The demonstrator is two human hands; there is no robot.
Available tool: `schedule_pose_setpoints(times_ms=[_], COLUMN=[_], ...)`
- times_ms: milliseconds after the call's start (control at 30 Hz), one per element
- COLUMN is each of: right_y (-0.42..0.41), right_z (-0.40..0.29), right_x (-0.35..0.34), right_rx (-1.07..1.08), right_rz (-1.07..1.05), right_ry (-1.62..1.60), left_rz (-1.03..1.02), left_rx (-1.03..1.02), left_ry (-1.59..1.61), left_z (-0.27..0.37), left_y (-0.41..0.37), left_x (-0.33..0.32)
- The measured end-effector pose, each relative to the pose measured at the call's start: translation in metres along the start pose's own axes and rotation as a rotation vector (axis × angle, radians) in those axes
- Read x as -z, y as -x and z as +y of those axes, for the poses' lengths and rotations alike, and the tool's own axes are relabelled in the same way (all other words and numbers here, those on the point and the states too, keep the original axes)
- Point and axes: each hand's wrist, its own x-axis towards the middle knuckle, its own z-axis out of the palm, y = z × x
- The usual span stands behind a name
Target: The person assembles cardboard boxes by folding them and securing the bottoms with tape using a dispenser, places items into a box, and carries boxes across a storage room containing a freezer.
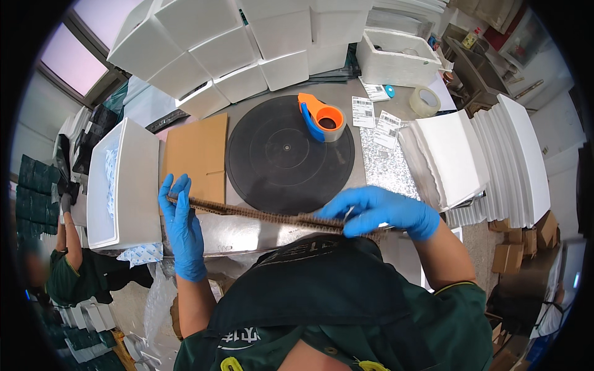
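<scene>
My left hand, in a blue glove, holds one end of a folded corrugated cardboard piece, seen edge-on. At its other end, my right hand, also gloved in blue, grips it between thumb and fingers. The cardboard spans the near edge of the steel table. Beyond it lies a round black turntable, bearing an orange and blue tape dispenser with a roll of tape. A flat brown cardboard sheet lies left of the turntable.
An open white foam box with printed packs inside stands left. White foam boxes are stacked behind. Labels, a tape roll and foam sheets lie right. A co-worker is at the far left.
</scene>
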Motion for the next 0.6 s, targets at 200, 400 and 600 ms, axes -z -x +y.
schedule_pose_setpoints(times_ms=[200, 400, 600], right_y=[-0.001, -0.020, -0.065], right_z=[-0.014, -0.034, -0.021], right_x=[0.009, 0.011, 0.018], right_rx=[0.026, 0.298, 0.402], right_rz=[0.334, 0.772, 0.817], right_ry=[0.263, 0.182, 0.072], left_rz=[-0.058, -0.272, -0.497], left_rx=[-0.008, 0.021, 0.006], left_ry=[0.068, -0.092, 0.013], left_z=[0.005, 0.056, 0.033], left_y=[-0.004, -0.001, -0.014], left_x=[-0.004, -0.026, -0.026])
